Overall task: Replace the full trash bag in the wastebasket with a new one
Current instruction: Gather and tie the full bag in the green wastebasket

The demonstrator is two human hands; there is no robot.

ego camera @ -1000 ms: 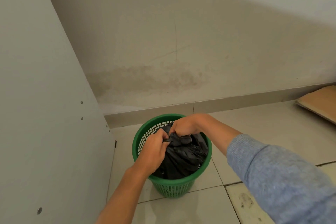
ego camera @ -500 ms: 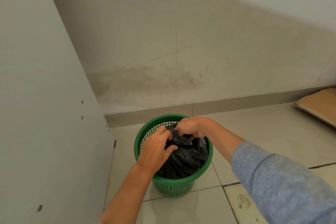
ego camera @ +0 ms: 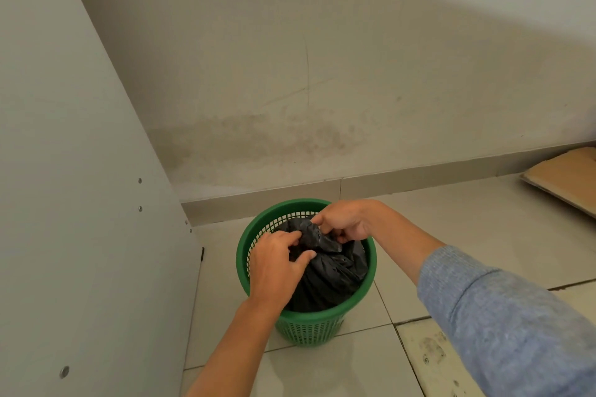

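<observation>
A green plastic mesh wastebasket stands on the tiled floor near the wall. A black trash bag fills it, its top bunched together at the rim's far side. My right hand grips the gathered top of the bag from above. My left hand lies on the bag's left side, fingers curled into the plastic beside the bunch, thumb stretched toward the right hand. No new bag is in view.
A tall white furniture panel with screw heads stands close on the left of the basket. A stained wall with a skirting strip runs behind. Flat cardboard lies on the floor at far right.
Both hands have stayed on the bag's top. The left hand has loosened and shifted a little lower on the bag; the right hand keeps hold of the bunched plastic.
</observation>
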